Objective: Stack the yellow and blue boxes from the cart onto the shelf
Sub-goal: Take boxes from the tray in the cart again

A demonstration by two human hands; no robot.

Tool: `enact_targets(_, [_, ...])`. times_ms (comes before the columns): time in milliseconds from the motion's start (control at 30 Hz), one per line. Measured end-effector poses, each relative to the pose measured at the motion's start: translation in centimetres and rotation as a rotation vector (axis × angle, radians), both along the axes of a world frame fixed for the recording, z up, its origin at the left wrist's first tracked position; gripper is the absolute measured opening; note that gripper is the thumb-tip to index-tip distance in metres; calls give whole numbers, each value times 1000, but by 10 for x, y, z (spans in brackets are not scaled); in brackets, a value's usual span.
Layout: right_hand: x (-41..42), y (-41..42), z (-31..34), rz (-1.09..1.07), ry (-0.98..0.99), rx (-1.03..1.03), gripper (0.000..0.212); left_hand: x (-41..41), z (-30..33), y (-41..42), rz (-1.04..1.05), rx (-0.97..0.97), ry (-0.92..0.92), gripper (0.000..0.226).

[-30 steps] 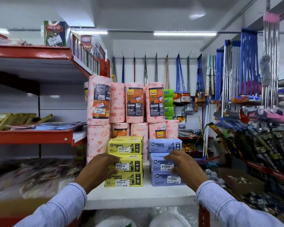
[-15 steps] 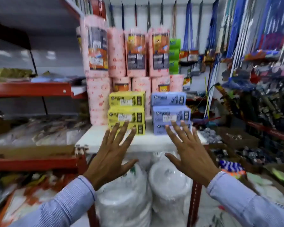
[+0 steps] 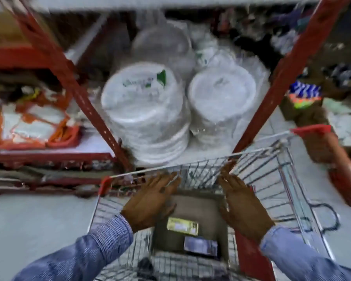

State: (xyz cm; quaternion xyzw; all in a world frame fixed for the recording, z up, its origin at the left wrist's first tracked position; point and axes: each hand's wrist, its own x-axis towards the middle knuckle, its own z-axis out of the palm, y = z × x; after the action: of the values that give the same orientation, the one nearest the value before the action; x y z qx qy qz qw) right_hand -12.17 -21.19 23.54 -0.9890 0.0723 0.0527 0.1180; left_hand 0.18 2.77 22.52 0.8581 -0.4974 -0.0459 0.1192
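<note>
I look down into a wire shopping cart (image 3: 276, 173) with red corner caps. A brown cardboard box (image 3: 193, 205) sits inside it. On its floor lie one yellow box (image 3: 182, 226) and one blue box (image 3: 200, 245). My left hand (image 3: 150, 201) hovers over the left side of the cardboard box, fingers apart, holding nothing. My right hand (image 3: 243, 201) hangs over the right side, also open and empty. The picture is blurred by motion. The stacked boxes on the shelf are out of view.
Two wrapped stacks of white disposable plates (image 3: 144, 110) stand on the low shelf just beyond the cart. Red shelf uprights (image 3: 83, 102) slant down on both sides. Packaged goods (image 3: 30, 124) fill the lower left shelf. Grey floor shows to the left.
My view has swung down from the shelf stacks to the cart. Both hands have left the stacked boxes and dropped, open, over the cardboard box in the cart.
</note>
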Motion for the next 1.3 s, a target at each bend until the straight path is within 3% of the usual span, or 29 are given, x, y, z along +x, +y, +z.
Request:
enact_targets(233, [-8, 20, -154, 23, 510, 126, 63, -33, -173, -5, 9, 393, 304, 74])
enact_targets(367, [-15, 35, -219, 79, 682, 92, 43, -36, -239, -16, 52, 438, 391, 76])
enact_targets(500, [-26, 44, -254, 81, 691, 49, 26, -35, -265, -31, 34, 506, 402, 75])
enact_targets(733, [-21, 48, -281, 72, 707, 148, 31, -29, -288, -37, 31, 499, 491, 58])
enact_targets(1000, [-8, 32, -229, 64, 639, 129, 43, -3, -219, -39, 141, 366, 369, 58])
enact_targets(1167, [22, 25, -135, 97, 536, 105, 56, 17, -99, -20, 220, 152, 209, 51])
enact_targets(1300, [41, 21, -29, 119, 305, 56, 45, 30, 17, 2, 279, 68, 92, 50])
